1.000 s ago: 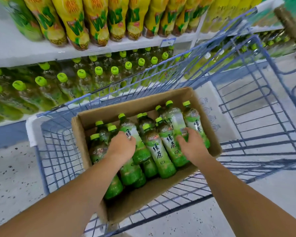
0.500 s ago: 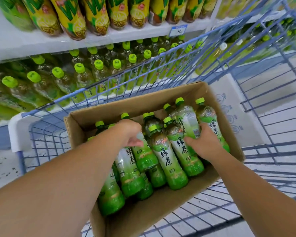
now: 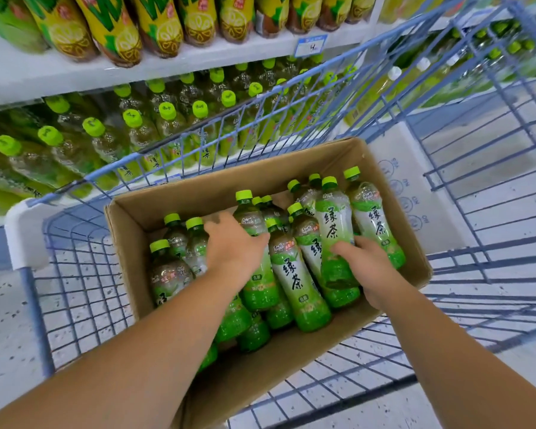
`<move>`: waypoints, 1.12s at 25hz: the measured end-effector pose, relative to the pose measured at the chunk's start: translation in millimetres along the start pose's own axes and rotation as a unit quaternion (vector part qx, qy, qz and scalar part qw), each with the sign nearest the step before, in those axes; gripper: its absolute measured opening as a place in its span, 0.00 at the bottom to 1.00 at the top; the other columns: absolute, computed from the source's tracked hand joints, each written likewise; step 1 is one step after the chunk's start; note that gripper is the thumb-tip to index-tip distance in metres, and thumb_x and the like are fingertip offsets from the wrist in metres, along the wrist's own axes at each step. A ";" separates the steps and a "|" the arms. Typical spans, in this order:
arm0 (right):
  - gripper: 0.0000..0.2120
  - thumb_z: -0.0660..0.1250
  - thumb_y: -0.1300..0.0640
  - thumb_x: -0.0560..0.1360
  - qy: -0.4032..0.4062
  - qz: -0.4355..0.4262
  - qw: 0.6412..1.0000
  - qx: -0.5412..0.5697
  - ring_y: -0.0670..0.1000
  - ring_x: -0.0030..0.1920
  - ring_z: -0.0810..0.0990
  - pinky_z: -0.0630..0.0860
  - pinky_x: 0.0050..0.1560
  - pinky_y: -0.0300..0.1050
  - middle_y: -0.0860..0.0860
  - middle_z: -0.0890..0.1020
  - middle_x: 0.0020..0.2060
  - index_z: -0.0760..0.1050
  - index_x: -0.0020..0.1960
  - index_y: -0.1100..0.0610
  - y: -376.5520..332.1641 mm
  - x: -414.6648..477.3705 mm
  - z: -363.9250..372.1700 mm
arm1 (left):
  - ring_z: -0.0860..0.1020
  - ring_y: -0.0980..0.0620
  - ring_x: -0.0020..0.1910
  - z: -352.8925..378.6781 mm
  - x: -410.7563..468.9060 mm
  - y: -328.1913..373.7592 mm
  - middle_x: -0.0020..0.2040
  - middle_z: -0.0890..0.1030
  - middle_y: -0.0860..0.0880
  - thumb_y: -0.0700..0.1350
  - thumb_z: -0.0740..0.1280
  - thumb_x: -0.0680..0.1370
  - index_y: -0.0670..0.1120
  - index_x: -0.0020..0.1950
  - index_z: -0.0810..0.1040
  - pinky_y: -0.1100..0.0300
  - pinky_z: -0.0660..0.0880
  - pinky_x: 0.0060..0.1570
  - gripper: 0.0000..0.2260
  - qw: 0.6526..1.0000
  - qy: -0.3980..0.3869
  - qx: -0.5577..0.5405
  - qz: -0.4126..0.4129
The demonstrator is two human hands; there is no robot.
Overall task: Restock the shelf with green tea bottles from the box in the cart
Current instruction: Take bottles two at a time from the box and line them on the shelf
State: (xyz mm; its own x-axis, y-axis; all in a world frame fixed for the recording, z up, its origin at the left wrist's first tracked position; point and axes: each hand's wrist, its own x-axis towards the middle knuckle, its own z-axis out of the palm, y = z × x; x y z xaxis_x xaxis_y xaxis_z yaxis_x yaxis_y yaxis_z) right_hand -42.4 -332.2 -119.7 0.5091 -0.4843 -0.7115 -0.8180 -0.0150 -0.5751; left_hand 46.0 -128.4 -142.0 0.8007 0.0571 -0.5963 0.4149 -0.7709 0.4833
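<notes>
1 cardboard box point(image 3: 136, 243) sits in 1 blue wire cart point(image 3: 75, 274). Among the green tea bottles point(image 3: 291, 274) in the box, 12 green caps show (more bottles lie underneath with caps hidden, so the full number cannot be told). 2 hands are in the box, the left hand point(image 3: 232, 246) and the right hand point(image 3: 369, 267), each gripping 1 bottle. The shelf point(image 3: 28, 75) shows 2 levels and 1 price tag point(image 3: 311, 46). The shelved bottles are too many to count.

Cardboard box point(image 3: 260, 376) is seated in the blue wire cart point(image 3: 75, 274); green-capped bottles point(image 3: 133, 131) are racked on shelving point(image 3: 28, 75) at 11 o'clock.
</notes>
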 end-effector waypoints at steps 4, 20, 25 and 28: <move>0.30 0.75 0.53 0.66 -0.028 0.012 0.999 0.045 0.51 0.54 0.77 0.70 0.60 0.54 0.49 0.78 0.56 0.71 0.66 0.55 3.4 -2.7 -1.6 | 0.77 0.38 0.54 15.3 -12.5 -3.7 0.59 0.76 0.39 0.54 0.72 0.75 0.43 0.66 0.61 0.46 0.78 0.49 0.29 0.999 -0.008 -0.030 0.036; 0.21 0.78 0.44 0.67 -0.098 -0.108 0.987 0.075 0.36 0.42 0.83 0.79 0.38 0.33 0.39 0.86 0.45 0.75 0.55 0.44 -17.9 -85.6 85.3 | 0.83 0.60 0.43 -97.4 -51.1 -41.5 0.47 0.84 0.57 0.47 0.77 0.68 0.64 0.66 0.64 0.49 0.82 0.45 0.33 0.960 -0.079 -0.239 0.121; 0.24 0.76 0.42 0.62 -0.095 -0.144 0.984 0.050 0.46 0.45 0.86 0.83 0.50 0.54 0.43 0.87 0.45 0.78 0.56 0.47 -56.6 -134.1 138.0 | 0.85 0.57 0.44 -165.9 -57.4 -71.3 0.48 0.85 0.56 0.44 0.77 0.69 0.66 0.62 0.69 0.57 0.83 0.40 0.29 0.943 -0.081 -0.279 0.163; 0.24 0.75 0.40 0.61 -0.092 -0.164 0.981 0.039 0.44 0.45 0.85 0.81 0.50 0.52 0.41 0.86 0.45 0.78 0.55 0.44 -82.9 -162.7 173.3 | 0.84 0.62 0.40 -216.0 -60.9 -92.9 0.45 0.83 0.65 0.44 0.77 0.71 0.63 0.69 0.63 0.64 0.79 0.33 0.34 0.940 -0.051 -0.284 0.181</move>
State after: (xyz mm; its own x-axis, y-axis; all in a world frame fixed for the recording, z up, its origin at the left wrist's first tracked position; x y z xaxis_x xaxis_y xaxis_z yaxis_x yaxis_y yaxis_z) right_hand -11.0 -100.5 -26.3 0.7874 -0.2988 -0.5392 -0.5824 -0.0740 -0.8095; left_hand 51.9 76.8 -12.2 0.9006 -0.2267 -0.3709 0.3100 -0.2632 0.9136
